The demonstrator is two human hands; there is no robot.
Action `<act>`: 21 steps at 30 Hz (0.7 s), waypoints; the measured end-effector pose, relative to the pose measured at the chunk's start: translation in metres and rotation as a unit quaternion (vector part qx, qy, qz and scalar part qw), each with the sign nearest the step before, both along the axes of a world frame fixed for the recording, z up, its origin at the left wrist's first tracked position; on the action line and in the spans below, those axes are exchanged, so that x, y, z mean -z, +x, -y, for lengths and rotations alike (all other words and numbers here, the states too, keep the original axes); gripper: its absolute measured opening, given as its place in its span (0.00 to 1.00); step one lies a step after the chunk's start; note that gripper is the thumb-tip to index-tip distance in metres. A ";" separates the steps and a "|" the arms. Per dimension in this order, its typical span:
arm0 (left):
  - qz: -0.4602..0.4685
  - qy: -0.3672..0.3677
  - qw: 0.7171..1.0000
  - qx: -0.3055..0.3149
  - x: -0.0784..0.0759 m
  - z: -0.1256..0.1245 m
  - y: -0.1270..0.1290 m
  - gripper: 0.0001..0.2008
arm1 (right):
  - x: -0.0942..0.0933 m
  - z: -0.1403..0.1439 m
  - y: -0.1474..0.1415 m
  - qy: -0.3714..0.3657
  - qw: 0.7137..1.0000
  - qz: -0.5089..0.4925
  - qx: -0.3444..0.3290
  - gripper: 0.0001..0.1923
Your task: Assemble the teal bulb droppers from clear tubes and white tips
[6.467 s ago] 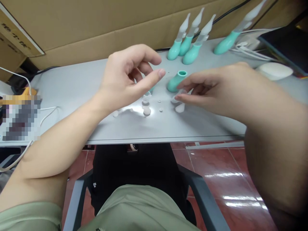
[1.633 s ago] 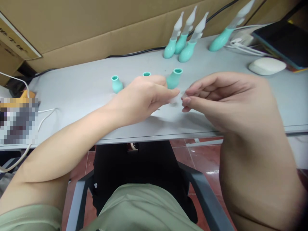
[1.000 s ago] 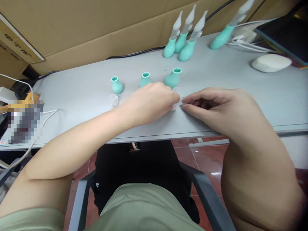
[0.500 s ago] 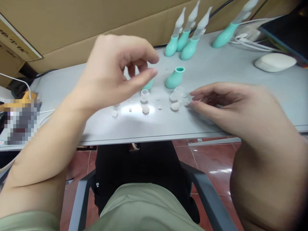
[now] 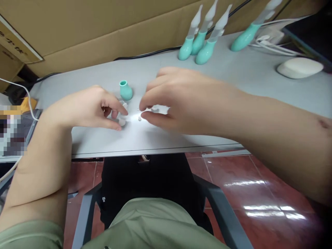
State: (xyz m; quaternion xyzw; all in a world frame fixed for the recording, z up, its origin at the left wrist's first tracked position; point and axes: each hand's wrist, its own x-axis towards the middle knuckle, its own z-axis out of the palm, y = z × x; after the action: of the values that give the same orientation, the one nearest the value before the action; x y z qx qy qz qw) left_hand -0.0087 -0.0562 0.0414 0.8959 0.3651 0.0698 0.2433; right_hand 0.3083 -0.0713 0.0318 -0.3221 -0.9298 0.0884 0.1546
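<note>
My left hand [image 5: 90, 107] is over the left part of the table, thumb and fingers apart. Beside its fingertips are clear and whitish small parts [image 5: 122, 120], partly hidden by the fingers. My right hand [image 5: 178, 100] hovers further right, with a gap between thumb and forefinger. A tiny whitish piece [image 5: 139, 118] lies by those fingertips. Under the right hand more pale parts [image 5: 155, 108] show in part. An upright teal bulb [image 5: 126, 91] with an open neck stands behind the left hand's fingers.
Several assembled teal bulb nasal aspirators with white tips [image 5: 206, 50] stand at the back. A white computer mouse [image 5: 299, 67], white cables [image 5: 275, 50] and a dark screen-like object [image 5: 308, 41] are at the right. Cardboard [image 5: 103, 27] walls the rear of the grey table [image 5: 85, 81].
My right hand has swept left from the right-hand group of parts to the middle. The left hand has come down and left, uncovering the left teal bulb; the right one is now hidden.
</note>
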 end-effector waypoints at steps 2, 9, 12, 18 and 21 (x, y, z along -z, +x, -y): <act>-0.027 -0.016 1.000 -0.005 0.003 0.001 0.002 0.12 | -0.003 -0.005 -0.020 -0.018 0.998 0.056 -0.033 0.12; -0.051 -0.023 0.998 -0.007 0.006 0.006 0.011 0.11 | 0.006 -0.008 -0.042 0.024 0.982 0.179 -0.051 0.13; -0.020 -0.023 1.000 0.000 0.003 0.009 0.013 0.09 | 0.013 -0.010 -0.040 0.037 0.977 0.208 -0.031 0.17; 0.135 -0.025 0.990 -0.021 0.006 0.016 0.014 0.03 | 0.013 -0.015 -0.035 -0.004 0.992 0.121 -0.030 0.18; 0.294 -0.037 0.952 -0.076 0.016 0.015 0.018 0.06 | 0.011 -0.020 -0.025 -0.014 1.000 -0.012 0.015 0.13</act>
State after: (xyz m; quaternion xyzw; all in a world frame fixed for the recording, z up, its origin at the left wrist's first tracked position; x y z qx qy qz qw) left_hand 0.0094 -0.0711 0.0255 0.7958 0.3466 0.3345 0.3671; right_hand 0.2829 -0.0511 0.0204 -0.3374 -0.9215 0.1028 0.1623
